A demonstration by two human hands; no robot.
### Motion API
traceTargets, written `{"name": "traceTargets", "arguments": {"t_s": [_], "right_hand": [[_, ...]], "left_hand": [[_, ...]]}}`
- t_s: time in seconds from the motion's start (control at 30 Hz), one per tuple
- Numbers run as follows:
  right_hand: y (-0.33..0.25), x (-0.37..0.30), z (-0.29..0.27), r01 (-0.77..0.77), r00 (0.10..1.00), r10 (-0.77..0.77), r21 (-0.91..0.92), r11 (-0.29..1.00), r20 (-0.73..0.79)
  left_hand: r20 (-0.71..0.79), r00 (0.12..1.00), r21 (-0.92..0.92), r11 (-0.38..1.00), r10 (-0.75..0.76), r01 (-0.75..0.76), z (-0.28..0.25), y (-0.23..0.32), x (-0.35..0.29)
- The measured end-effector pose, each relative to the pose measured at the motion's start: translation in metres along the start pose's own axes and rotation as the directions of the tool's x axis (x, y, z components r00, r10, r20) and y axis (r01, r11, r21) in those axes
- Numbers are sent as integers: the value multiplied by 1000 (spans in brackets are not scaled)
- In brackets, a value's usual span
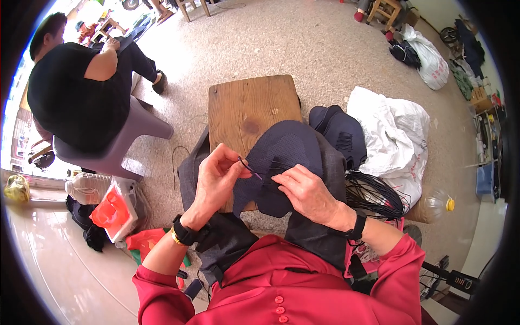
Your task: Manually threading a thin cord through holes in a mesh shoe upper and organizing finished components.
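The person wears a glossy, buttoned red shirt (260, 287), dark trousers (227, 241), black wrist straps (184, 232) and a gold bangle (175, 236).

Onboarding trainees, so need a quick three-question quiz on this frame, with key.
1. Which hand pinches the thin cord near its purplish end?
2. True or false: the bundle of black cords lies left of the wooden stool.
3. Fill in: the clear bottle at the picture's right has a ____ cap.

Key: 1. The left hand. 2. False; it lies to the right. 3. Yellow.

Head-worn fisheye — steeply downward, near both hands (214, 181) (309, 193)
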State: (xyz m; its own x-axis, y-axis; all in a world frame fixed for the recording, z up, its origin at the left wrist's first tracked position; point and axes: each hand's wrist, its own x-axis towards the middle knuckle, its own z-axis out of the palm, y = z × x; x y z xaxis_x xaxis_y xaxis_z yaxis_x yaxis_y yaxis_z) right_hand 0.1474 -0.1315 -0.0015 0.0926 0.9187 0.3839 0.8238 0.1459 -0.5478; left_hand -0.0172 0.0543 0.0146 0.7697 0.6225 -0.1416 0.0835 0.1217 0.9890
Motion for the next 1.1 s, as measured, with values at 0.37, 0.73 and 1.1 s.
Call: {"name": "traceTargets", "arguments": {"t_s": [0.37,0.73,1.1], "right_hand": [[5,2,6,-80,996,80,11,997,-34],[4,6,7,-163,985,166,77,984,-45],[7,8,4,-154,988,155,127,980,1]], "left_hand": [[16,995,-150,983,-102,103,-2,-19,-4],[33,994,-246,964,-100,105,-4,-36,-18],[65,991,-236,963,-117,129,-6,-34,-24]]}}
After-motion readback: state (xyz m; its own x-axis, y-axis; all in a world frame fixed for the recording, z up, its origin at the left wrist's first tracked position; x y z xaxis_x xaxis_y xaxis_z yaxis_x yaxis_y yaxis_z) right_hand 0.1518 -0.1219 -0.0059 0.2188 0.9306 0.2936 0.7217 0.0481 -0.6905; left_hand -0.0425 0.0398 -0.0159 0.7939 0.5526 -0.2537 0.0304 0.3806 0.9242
